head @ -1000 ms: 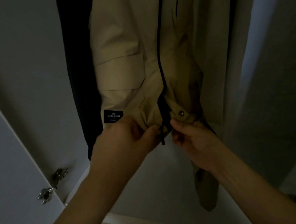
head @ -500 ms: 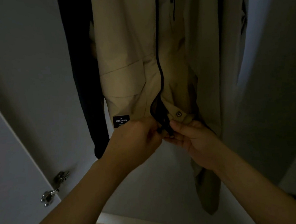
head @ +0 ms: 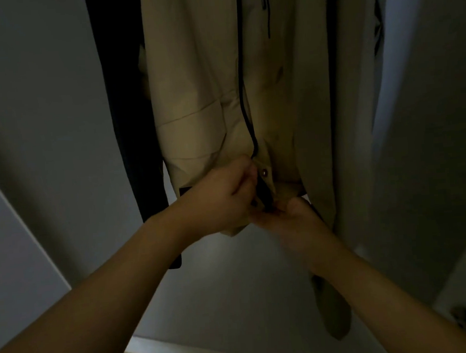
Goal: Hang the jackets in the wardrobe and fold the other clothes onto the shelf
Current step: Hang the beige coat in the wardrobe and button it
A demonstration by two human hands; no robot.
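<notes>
Moved closer together at the hem: left hand (head: 222, 196) and right hand (head: 287, 219) pinching the black zipper (head: 263, 193) of hanging beige jacket (head: 201, 95); smooth cloth, dark garment (head: 127, 101) alongside.

Both bare forearms reach up and forward from the lower corners and meet near the middle. The left hand (head: 219, 196) is turned back-up, its fingers (head: 246, 172) curled inward and pinching the jacket (head: 207, 95) hem at the zip (head: 265, 196), with the thumb side nearest the right hand. The right hand (head: 292, 219) sits just below and right of those fingers, palm partly up, its fingers curled toward the zip's lower end; its fingertips are blurred and dark, so its exact hold cannot be told. The two hands nearly touch.
</notes>
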